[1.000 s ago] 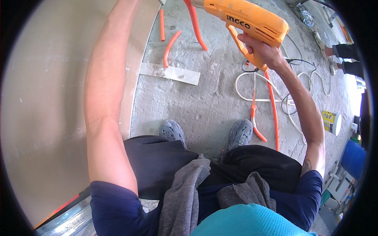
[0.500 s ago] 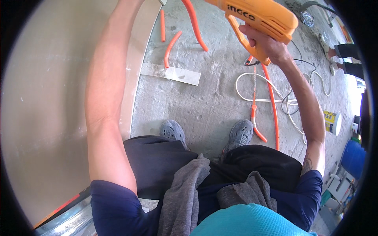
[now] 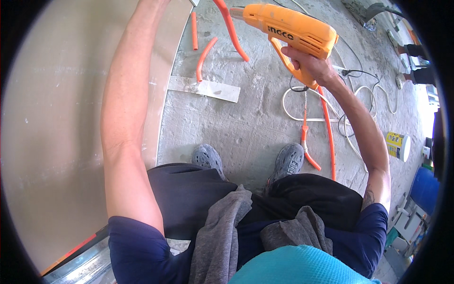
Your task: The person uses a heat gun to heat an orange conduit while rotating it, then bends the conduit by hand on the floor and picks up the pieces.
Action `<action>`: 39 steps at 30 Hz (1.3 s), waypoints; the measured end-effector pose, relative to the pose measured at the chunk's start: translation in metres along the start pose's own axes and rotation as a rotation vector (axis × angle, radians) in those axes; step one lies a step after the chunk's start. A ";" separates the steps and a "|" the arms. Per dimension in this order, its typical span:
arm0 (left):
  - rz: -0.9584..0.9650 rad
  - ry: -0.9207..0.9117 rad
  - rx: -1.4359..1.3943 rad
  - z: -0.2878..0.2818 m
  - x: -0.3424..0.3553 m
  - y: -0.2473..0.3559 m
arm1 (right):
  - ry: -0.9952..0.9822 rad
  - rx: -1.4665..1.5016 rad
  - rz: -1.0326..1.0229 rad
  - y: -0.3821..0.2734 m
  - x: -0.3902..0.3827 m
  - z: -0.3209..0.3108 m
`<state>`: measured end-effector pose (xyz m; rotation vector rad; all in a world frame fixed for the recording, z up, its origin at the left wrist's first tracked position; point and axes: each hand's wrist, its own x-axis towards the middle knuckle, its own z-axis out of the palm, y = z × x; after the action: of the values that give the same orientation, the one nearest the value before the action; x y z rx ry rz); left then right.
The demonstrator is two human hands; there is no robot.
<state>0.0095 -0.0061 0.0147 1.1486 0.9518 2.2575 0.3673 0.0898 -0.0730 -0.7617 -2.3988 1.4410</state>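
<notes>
Head camera looks straight down on an orange plastic power tool [image 3: 288, 31], pistol-shaped with a blunt snout, up at one o'clock. The right hand [image 3: 309, 68] is wrapped tight round its grip, fingers fully curled, the snout pointing toward twelve. The left arm [image 3: 125, 118] runs bare up the picture to eleven o'clock along a smooth beige board [image 3: 52, 128]; the left hand itself passes out of the frame at the top, so I cannot tell whether it is open or closed.

Below the tool lies rough grey concrete floor [image 3: 246, 128], gritty and stained. A curved orange tube [image 3: 231, 31] sits at twelve o'clock, with two shorter orange pieces [image 3: 201, 52] just left of it and a flat pale strip [image 3: 205, 88] beneath them. A long orange conduit [image 3: 328, 137] and looping white cables [image 3: 302, 111] trail toward three o'clock. Two grey perforated clogs [image 3: 250, 161] stand near the centre. At the three o'clock rim is a yellow and white tub [image 3: 398, 146].
</notes>
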 end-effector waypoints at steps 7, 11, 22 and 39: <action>-0.018 0.066 0.060 0.005 -0.003 0.004 | -0.026 0.024 0.017 0.007 -0.007 0.004; -0.049 0.097 0.069 0.007 -0.005 0.006 | -0.073 0.047 0.091 0.009 -0.009 0.009; -0.028 -0.014 0.008 0.001 0.004 0.000 | -0.020 -0.029 0.050 -0.003 -0.005 0.005; 0.023 -0.113 0.133 0.013 0.003 -0.001 | 0.100 -0.101 -0.161 -0.040 0.004 -0.009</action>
<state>0.0185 0.0016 0.0206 1.3349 1.0614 2.1486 0.3554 0.0837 -0.0335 -0.6311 -2.4097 1.2001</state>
